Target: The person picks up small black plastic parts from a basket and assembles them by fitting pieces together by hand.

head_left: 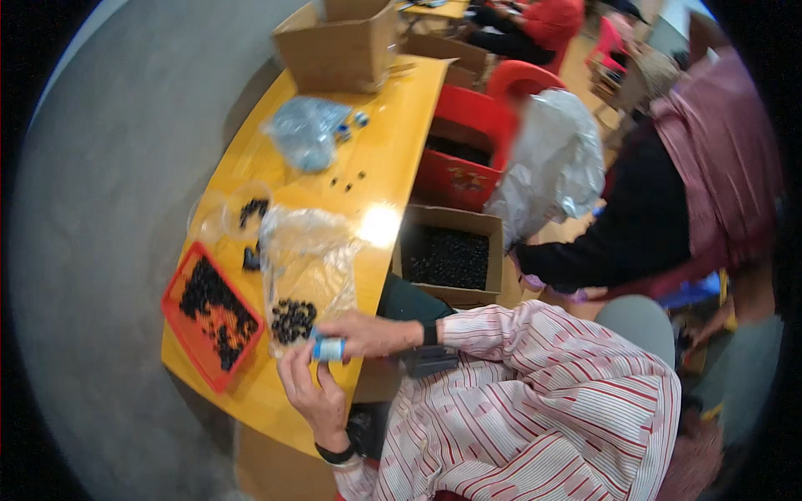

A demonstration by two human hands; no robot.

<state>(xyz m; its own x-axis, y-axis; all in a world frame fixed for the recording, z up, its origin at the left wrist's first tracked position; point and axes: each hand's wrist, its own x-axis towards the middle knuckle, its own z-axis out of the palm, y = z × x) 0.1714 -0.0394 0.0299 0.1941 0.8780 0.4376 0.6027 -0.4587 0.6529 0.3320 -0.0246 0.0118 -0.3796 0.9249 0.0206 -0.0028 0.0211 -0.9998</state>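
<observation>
left hand and right hand pinch a blue-white cylinder between them, seemingly to steady it; black bits lie just beside (within easy reach, probably).

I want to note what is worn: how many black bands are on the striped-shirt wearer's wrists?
2: one black band at the wrist of the right hand, the other band at that of the left hand. Both wrists are visible.
</observation>
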